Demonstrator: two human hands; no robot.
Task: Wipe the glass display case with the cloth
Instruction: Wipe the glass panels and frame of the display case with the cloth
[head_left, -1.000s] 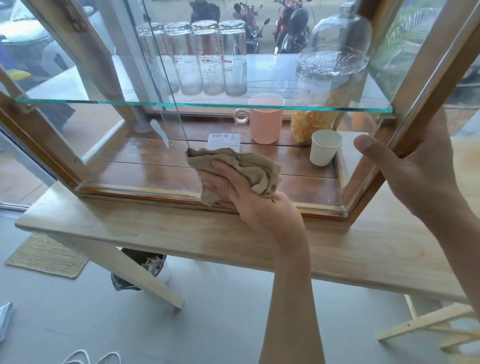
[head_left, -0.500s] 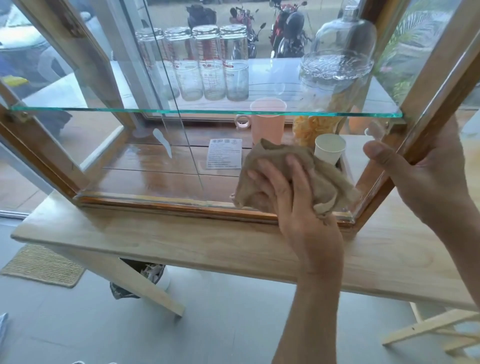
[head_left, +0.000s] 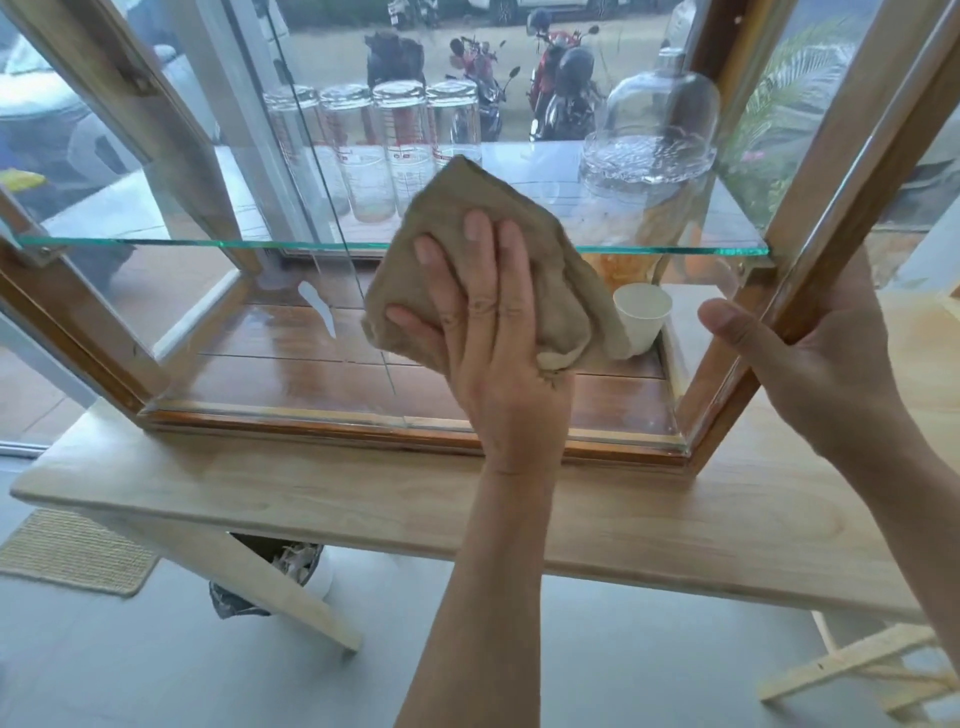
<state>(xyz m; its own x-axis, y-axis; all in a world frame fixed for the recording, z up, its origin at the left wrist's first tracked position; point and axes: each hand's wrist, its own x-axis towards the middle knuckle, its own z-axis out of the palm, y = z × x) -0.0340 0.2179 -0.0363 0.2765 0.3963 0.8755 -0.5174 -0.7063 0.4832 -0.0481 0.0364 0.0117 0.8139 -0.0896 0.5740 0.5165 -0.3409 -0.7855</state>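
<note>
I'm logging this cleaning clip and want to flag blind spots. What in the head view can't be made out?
- Pink cup: hidden behind the cloth and left hand.
- Paper label on the case floor: also covered by the cloth.
- Print on the upturned glasses: too small and blurred.
- Right hand fingers: wrapped behind the wooden door frame.
- Jar contents below the glass shelf: mostly hidden by the cloth.
</note>
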